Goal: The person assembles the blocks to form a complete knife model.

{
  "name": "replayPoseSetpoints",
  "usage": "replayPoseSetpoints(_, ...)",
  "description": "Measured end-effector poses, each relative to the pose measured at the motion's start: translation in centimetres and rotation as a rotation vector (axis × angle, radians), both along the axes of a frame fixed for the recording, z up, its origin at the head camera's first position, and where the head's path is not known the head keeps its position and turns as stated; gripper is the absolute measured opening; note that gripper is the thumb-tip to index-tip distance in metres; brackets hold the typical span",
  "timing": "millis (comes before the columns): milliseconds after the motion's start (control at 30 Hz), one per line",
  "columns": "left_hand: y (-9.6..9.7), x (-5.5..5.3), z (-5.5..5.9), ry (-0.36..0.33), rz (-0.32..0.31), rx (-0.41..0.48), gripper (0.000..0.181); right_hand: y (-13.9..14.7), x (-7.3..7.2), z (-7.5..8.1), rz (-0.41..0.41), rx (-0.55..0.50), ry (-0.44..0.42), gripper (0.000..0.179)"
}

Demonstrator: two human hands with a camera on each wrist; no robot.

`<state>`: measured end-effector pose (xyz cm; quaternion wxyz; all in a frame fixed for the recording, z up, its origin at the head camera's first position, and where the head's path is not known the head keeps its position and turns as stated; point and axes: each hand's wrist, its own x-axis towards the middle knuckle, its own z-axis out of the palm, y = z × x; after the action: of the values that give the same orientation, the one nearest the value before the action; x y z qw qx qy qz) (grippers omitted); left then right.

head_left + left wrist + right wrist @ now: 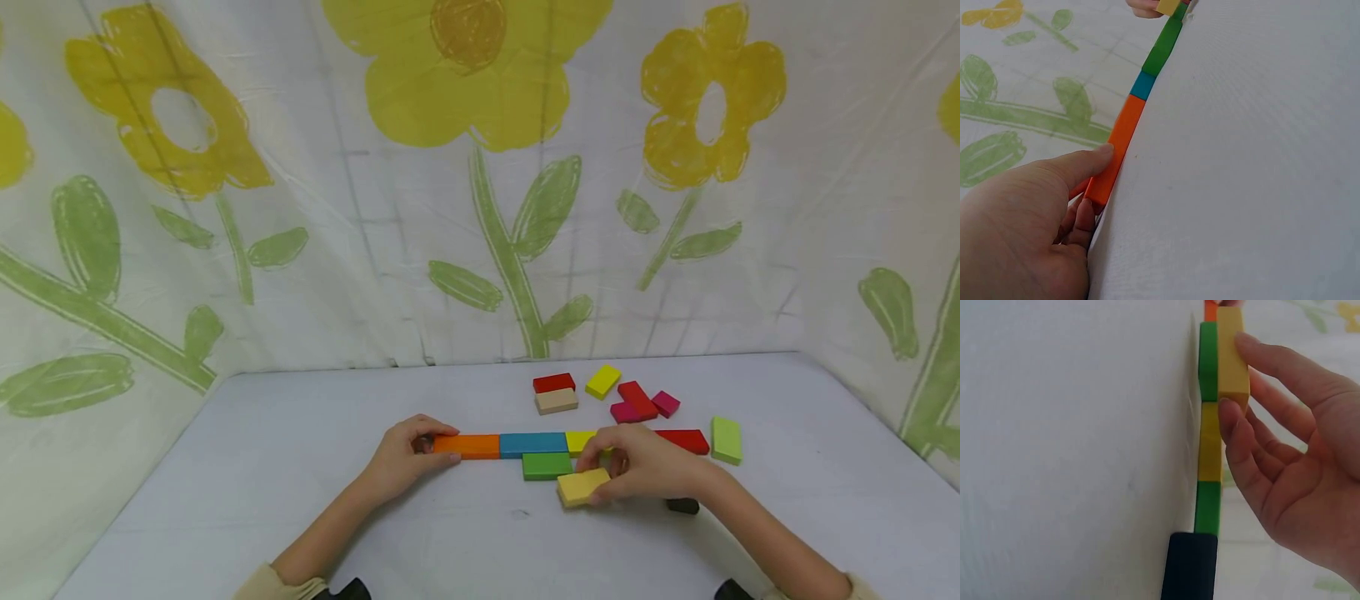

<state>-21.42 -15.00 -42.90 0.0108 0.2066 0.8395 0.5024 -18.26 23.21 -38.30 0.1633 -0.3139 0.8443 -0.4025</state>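
My left hand (401, 457) pinches the left end of an orange block (467, 447), thumb on the near side. That block begins a row on the table, with a blue block (532, 445) and a yellow block (577, 442) to its right. In front of the blue one lies a green block (547, 466). Between thumb and fingers, my right hand (645, 462) holds a pale yellow block (576, 488), slightly tilted, just right of and nearer than the green block. The right wrist view shows another green block (1207, 507) beyond a yellow one; the right hand hides it from the head view.
A red block (684, 442) and a light green block (726, 440) lie right of the hand. Behind the row are a beige block (557, 402), a yellow block (603, 382), and several red and pink ones. A black object (682, 506) sits near the right forearm.
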Motion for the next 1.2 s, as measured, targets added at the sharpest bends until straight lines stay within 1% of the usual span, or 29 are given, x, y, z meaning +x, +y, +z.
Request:
replayPoseSetpoints(67, 0.0, 0.0, 0.0, -0.002, -0.001, -0.001, 0.029, -0.4, 0.2, 0.1, -0.021, -0.005, 0.004, 0.028)
replayPoseSetpoints(100, 0.0, 0.0, 0.1, -0.001, 0.0, -0.002, 0.029, -0.7, 0.3, 0.1, -0.043, -0.011, -0.014, 0.029)
replayPoseSetpoints(233, 0.0, -0.1, 0.1, 0.0, -0.002, 0.001, 0.029, -1.5, 0.6, 0.3, -0.085, -0.012, -0.009, 0.03)
replayPoseSetpoints(400, 0.1, -0.1, 0.2, 0.0, -0.008, 0.004, 0.029, -2.2, 1.1, 0.4, -0.126, -0.022, -0.009, 0.03)
replayPoseSetpoints(567, 0.1, -0.1, 0.1, 0.003, -0.004, -0.003, 0.029, -2.9, 1.4, 0.3, -0.133, -0.042, 0.005, 0.03)
replayPoseSetpoints(833, 0.1, 0.1, 0.2, -0.012, 0.007, 0.0, 0.029, -3.7, 1.6, 0.4, -0.125, -0.033, 0.041, 0.029)
replayPoseSetpoints(1067, 0.2, 0.1, 0.3, -0.009, 0.003, 0.007, 0.03, -4.1, 1.5, 0.4, -0.13, -0.012, 0.046, 0.03)
replayPoseSetpoints(1200, 0.2, 0.1, 0.3, -0.015, 0.007, 0.011, 0.03, -4.4, 1.2, 0.2, -0.138, 0.005, 0.063, 0.03)
